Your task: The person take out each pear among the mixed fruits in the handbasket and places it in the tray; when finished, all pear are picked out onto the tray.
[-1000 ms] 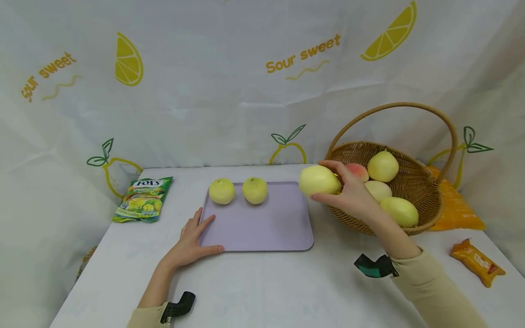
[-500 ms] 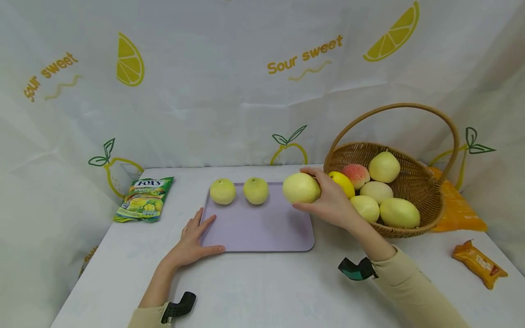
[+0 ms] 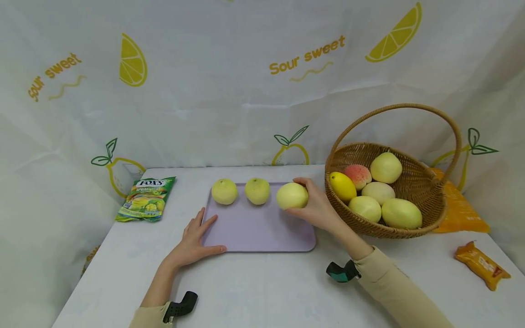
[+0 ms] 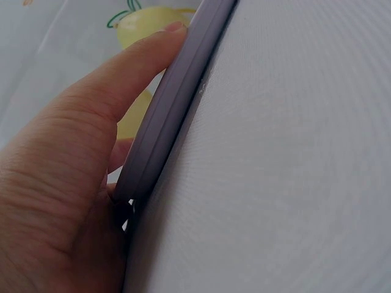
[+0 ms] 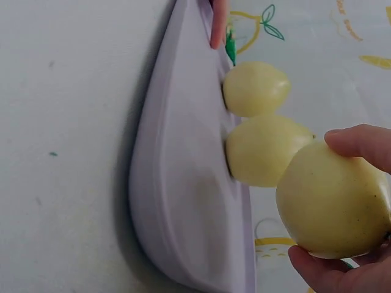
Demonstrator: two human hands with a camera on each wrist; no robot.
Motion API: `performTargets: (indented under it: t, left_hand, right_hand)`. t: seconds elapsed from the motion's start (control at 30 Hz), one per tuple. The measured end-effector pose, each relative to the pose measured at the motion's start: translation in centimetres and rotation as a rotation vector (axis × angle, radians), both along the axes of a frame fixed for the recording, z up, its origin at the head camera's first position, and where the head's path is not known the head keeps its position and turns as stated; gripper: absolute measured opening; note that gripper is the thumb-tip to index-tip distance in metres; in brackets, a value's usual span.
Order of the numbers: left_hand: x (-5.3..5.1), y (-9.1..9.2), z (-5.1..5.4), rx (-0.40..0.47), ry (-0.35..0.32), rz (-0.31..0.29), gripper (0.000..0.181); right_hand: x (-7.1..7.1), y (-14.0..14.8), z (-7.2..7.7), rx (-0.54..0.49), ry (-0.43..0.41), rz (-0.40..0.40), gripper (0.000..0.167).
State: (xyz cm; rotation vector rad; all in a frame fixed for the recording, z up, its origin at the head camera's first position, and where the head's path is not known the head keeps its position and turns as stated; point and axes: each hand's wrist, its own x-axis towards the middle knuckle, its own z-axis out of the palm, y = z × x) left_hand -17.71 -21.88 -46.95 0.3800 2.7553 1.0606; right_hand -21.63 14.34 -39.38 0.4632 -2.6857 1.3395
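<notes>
In the head view my right hand (image 3: 317, 207) grips a pale yellow pear (image 3: 292, 196) between thumb and fingers, over the right back part of a lilac tray (image 3: 254, 232). From the right wrist view, the held pear (image 5: 333, 201) is apart from the tray surface. Two similar pears, a left one (image 3: 224, 191) and a middle one (image 3: 257, 191), sit in a row along the tray's back edge. My left hand (image 3: 194, 241) rests on the tray's front left corner with fingers spread. Up close, its thumb (image 4: 146, 58) lies on the tray rim (image 4: 165, 116).
On the right stands a wicker basket (image 3: 436, 214) with a tall handle, holding a lemon (image 3: 342, 186), a peach (image 3: 358, 176) and several pale fruits. An orange bag (image 3: 463, 209) lies behind it, a small orange packet (image 3: 481, 265) in front. A green candy bag (image 3: 146, 199) lies left.
My right hand has carried the pear left and slightly down, from beside the basket to over the tray, uncovering the lemon. The left hand stays at the tray corner.
</notes>
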Motion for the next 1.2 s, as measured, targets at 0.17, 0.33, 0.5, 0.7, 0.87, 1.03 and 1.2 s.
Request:
performTargets:
  t: [0.17, 0.33, 0.5, 0.7, 0.87, 1.03, 1.2]
  left_hand:
    - [-0.1, 0.0, -0.1, -0.006, -0.002, 0.004, 0.098]
    - [-0.1, 0.0, -0.1, -0.009, 0.001, 0.002, 0.098]
    - [-0.1, 0.1, -0.2, 0.000, 0.012, -0.004, 0.098]
    - [-0.1, 0.2, -0.1, 0.010, 0.021, -0.011, 0.097]
    - [-0.1, 0.2, 0.0, 0.007, 0.011, -0.006, 0.097]
    - [0.0, 0.2, 0.1, 0.012, 0.008, -0.003, 0.097]
    - [-0.1, 0.2, 0.1, 0.008, 0.011, -0.006, 0.097]
  right_hand:
    - [-0.6, -0.4, -1.1, -0.014, -0.025, -0.052, 0.082]
    - [-1.4, -0.7, -1.9, -0.001, -0.051, -0.096, 0.083]
    - [-2.1, -0.7, -2.3, 0.027, -0.046, -0.111, 0.082]
    - [-2.6, -0.7, -2.7, 0.026, -0.035, -0.122, 0.083]
    - [-3.0, -0.8, -3.0, 0.024, -0.028, -0.133, 0.084]
    - [-3.5, -1.0, -3.2, 0.047, -0.014, -0.133, 0.080]
    - [-3.8, -1.5, -3.3, 0.051, 0.002, -0.111, 0.079]
